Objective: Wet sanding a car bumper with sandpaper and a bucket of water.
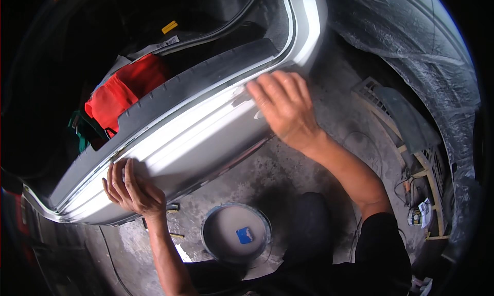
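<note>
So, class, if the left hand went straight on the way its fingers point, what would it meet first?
The left hand would probably meet the dark trim first, just past the edge of the pale panel; depth is hard to judge.

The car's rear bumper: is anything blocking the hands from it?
Nothing visible is. The left hand rests on the rear bumper toward its left end, the right hand toward its right; anything under the right fingers is hidden. The bucket sits on the floor, out of the way.
</note>
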Demonstrator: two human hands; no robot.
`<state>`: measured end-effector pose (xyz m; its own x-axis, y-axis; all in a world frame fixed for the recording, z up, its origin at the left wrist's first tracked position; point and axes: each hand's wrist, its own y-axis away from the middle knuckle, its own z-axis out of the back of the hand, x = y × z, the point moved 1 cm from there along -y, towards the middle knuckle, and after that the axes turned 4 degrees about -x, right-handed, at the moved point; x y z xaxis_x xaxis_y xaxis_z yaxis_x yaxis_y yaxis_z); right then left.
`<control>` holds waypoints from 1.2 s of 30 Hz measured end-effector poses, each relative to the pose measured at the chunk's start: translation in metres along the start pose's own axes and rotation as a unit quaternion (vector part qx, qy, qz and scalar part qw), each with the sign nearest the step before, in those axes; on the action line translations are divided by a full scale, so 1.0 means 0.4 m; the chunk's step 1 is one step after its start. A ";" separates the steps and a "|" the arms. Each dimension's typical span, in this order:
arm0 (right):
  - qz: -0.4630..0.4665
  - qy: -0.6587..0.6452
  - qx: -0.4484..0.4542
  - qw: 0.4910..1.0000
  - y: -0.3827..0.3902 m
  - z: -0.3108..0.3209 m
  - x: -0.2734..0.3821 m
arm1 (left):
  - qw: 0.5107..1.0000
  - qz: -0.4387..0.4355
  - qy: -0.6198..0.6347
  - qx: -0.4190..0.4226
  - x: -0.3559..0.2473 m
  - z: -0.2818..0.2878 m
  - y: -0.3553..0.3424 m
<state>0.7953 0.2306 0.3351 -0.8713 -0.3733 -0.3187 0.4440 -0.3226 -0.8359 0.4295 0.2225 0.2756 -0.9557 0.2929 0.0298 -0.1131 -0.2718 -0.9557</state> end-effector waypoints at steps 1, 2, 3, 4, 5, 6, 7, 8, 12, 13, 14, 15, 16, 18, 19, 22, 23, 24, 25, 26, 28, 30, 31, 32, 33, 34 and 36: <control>0.001 0.000 0.000 1.000 0.004 -0.002 0.002 | 1.000 0.001 0.000 -0.001 -0.004 -0.002 -0.001; 0.001 0.010 -0.007 1.000 0.013 -0.006 0.010 | 1.000 -0.001 0.006 0.000 -0.009 -0.004 -0.004; 0.001 0.019 -0.013 1.000 0.016 -0.009 0.017 | 1.000 -0.002 0.011 0.000 -0.013 -0.006 -0.005; 0.006 0.006 -0.022 1.000 0.009 -0.015 0.032 | 1.000 -0.003 0.011 0.001 -0.008 -0.005 -0.003; 0.004 0.006 -0.022 1.000 0.005 -0.008 0.032 | 1.000 -0.004 0.007 -0.002 -0.003 -0.002 0.001; 0.001 0.004 -0.001 1.000 -0.002 0.004 0.026 | 1.000 -0.004 0.002 -0.004 0.002 0.000 0.003; 0.000 0.003 0.020 1.000 -0.004 0.014 0.012 | 1.000 -0.003 0.003 -0.005 -0.001 0.000 0.001; -0.003 0.020 0.013 1.000 -0.003 0.012 -0.013 | 1.000 -0.002 0.008 -0.001 -0.004 0.000 -0.002; 0.025 0.002 0.003 1.000 -0.001 -0.003 0.030 | 1.000 -0.008 -0.010 0.006 -0.005 -0.004 -0.001; 0.025 0.000 0.003 1.000 -0.006 0.003 0.025 | 1.000 -0.008 -0.012 0.006 -0.001 -0.001 0.000; 0.020 0.012 0.026 0.999 -0.012 0.016 0.012 | 1.000 -0.009 -0.011 0.006 0.003 0.001 0.002; 0.015 0.023 0.049 0.998 -0.014 0.023 0.000 | 1.000 -0.009 -0.011 0.006 0.006 0.003 0.003; 0.003 0.021 0.036 0.999 -0.011 0.024 -0.019 | 1.000 -0.007 -0.010 0.005 0.001 -0.001 0.003; 0.007 0.013 0.050 0.999 -0.013 0.027 0.004 | 1.000 0.004 0.008 0.002 -0.010 -0.008 -0.001; 0.006 0.000 0.062 0.998 -0.014 0.024 0.018 | 1.000 0.003 0.009 0.002 -0.007 -0.007 0.001; 0.027 0.013 0.067 0.997 -0.031 0.037 -0.006 | 1.000 0.004 0.004 0.002 0.001 -0.003 0.005; 0.028 0.014 0.067 0.997 -0.028 0.041 -0.024 | 1.000 0.002 0.005 0.002 0.002 -0.002 0.005; 0.008 0.032 0.057 0.998 -0.021 0.048 -0.048 | 1.000 0.000 0.005 0.002 0.003 0.000 0.004; -0.012 0.048 0.047 0.998 -0.016 0.052 -0.064 | 1.000 0.001 0.004 0.002 0.002 0.000 0.003; -0.008 0.050 0.030 0.998 -0.016 0.057 -0.062 | 1.000 -0.001 0.002 0.001 0.001 -0.001 0.002; 0.006 0.038 0.046 0.998 -0.022 0.050 -0.030 | 1.000 -0.003 0.006 0.000 -0.004 -0.004 0.002; 0.007 0.001 0.067 0.998 -0.021 0.020 -0.001 | 1.000 0.000 0.009 0.002 -0.002 -0.006 0.002; 0.007 -0.001 0.066 0.998 -0.025 0.020 0.003 | 1.000 0.000 0.007 0.002 0.000 -0.004 0.003; 0.019 -0.008 0.059 0.998 -0.033 0.025 0.004 | 1.000 -0.001 0.010 0.001 0.001 -0.002 0.003; 0.031 -0.015 0.052 0.998 -0.039 0.030 0.004 | 1.000 -0.001 0.013 0.000 0.002 -0.001 0.003; 0.029 0.012 0.057 0.998 -0.036 0.038 -0.014 | 1.000 0.000 0.012 0.001 0.001 0.000 0.001; 0.015 0.011 0.058 0.998 -0.024 0.030 -0.019 | 1.000 -0.005 0.016 -0.005 -0.004 0.002 -0.003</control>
<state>0.8000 0.2259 0.3511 -0.8606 -0.3663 -0.3538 0.4907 -0.4106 -0.7685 0.4308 0.2216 0.2770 -0.9453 0.3248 0.0297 -0.1193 -0.2595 -0.9583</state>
